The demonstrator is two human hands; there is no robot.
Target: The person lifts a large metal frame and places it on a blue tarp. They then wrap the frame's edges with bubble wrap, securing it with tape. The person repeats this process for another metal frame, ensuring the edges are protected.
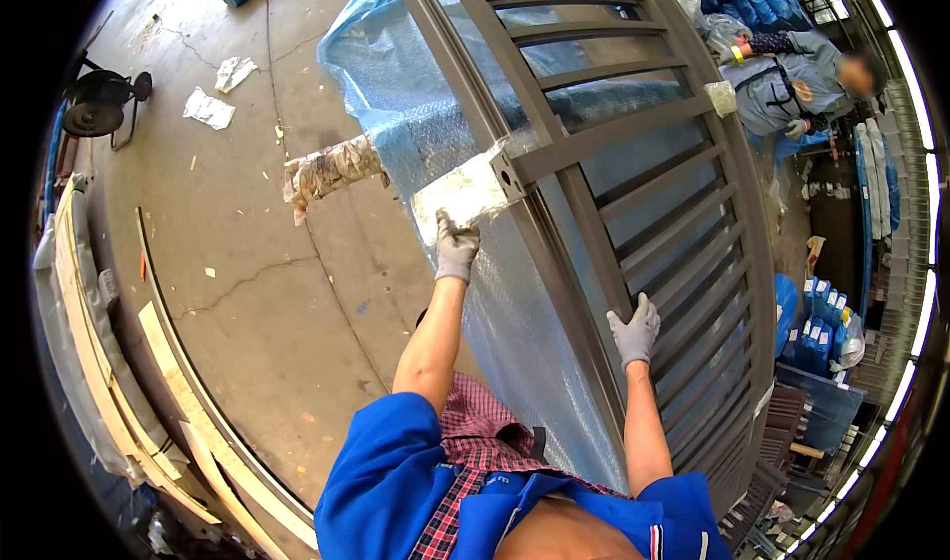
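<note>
A large dark grey slatted metal panel (648, 154) stretches away in front of me, above blue plastic-covered supports. A metal bracket end with a round hole (508, 175) sticks out at its left side, and white foam wrap (460, 199) covers part of it. My left hand (457, 248), in a grey glove, has its fingers closed on the near edge of this wrap. Farther right and nearer, my gloved right hand (635, 330) grips the panel's inner rail, beside the slats. Its fingers bend over the rail and are partly hidden.
Blue bubble wrap (534, 332) hangs below the panel. A wrapped support arm (336, 169) juts out leftward. Long wooden boards (188, 392) lie at left, near a wheeled cart (104, 105). Across the panel stands a co-worker (787, 85). White scraps (209, 110) litter the floor.
</note>
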